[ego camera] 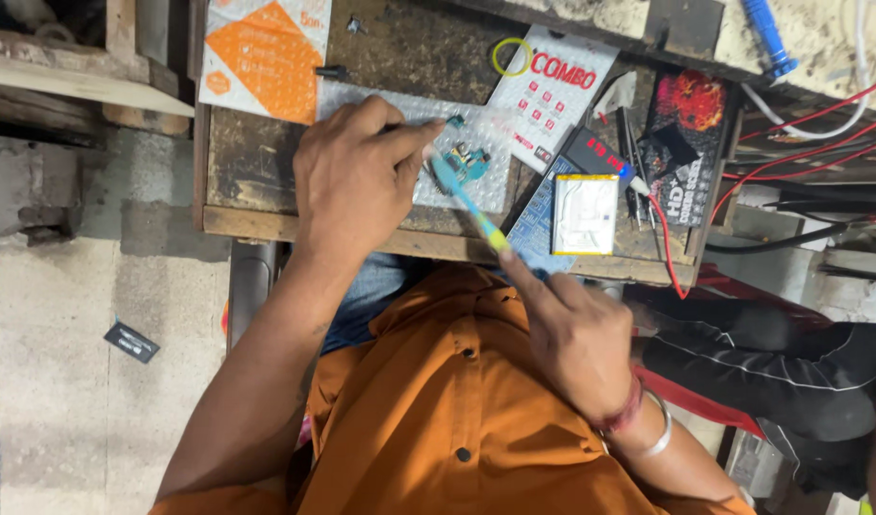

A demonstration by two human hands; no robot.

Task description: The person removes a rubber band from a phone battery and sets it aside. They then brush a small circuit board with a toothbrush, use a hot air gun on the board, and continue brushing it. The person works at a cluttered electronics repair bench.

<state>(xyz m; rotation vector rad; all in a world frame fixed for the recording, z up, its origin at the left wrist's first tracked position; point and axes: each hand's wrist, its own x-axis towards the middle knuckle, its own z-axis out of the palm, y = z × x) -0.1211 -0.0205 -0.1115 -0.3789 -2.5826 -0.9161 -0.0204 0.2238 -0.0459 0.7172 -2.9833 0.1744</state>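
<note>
Worn wooden workbench (266, 153) across the top of the view. At its far left corner, a square orange-and-white packet (263, 55); toward the middle, a white card with red squares (552, 95); at right, a black packet with a red burst (690, 143). Left hand (357, 181), fingers together, pinning a small teal circuit board (468, 160) onto bubble wrap (381, 100). Right hand (576, 339) clamped on a blue-and-green brush (468, 202), tip at the board. Beside it, a flat white battery (585, 214). Yellow ring (511, 56) near the card.
</note>
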